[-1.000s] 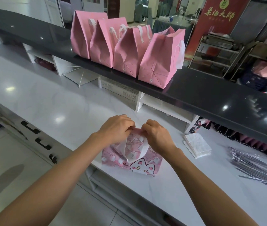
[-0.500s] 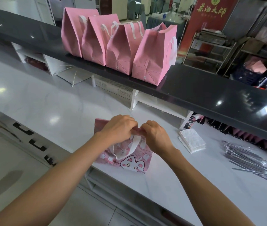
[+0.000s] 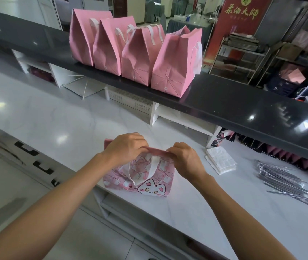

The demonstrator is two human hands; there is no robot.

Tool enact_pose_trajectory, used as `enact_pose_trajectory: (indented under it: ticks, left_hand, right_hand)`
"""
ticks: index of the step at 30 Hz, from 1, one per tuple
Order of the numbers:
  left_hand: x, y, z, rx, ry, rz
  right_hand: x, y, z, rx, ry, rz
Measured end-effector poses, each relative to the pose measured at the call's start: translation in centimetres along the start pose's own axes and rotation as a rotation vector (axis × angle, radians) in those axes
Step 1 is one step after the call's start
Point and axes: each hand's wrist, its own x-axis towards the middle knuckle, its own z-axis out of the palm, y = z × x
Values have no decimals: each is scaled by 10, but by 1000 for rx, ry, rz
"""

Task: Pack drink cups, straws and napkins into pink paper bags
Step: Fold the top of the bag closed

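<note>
Cat-print bag [image 3: 145,177] lies flat at the white counter's [image 3: 55,119] near edge. My left hand [image 3: 126,147] and right hand [image 3: 185,159] pinch its top rim. Napkins [image 3: 220,160] right of bag, straws [image 3: 284,177] beyond. Risk: pulling unevenly may tear it or drag it off the edge.

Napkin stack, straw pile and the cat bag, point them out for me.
napkin stack [image 3: 221,160], head view, top sheet.
straw pile [image 3: 282,180], head view, middle of the bundle.
cat bag [image 3: 152,188], head view, printed cat face.
</note>
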Motion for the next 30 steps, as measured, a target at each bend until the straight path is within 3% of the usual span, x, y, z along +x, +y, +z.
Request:
enact_pose_trajectory:
  ticks: [20,23,30]
  left_hand:
    - [-26,-45,-16,-36,21,-59]
    - [-25,-51,-11,5,-8,-83]
    - [-6,-41,-6,223,92,-177]
  right_hand:
    - [-19,24,-9,-70,121,163]
    - [-23,23,-8,-116,155,149]
    - [-25,15,-5,-29,130,148]
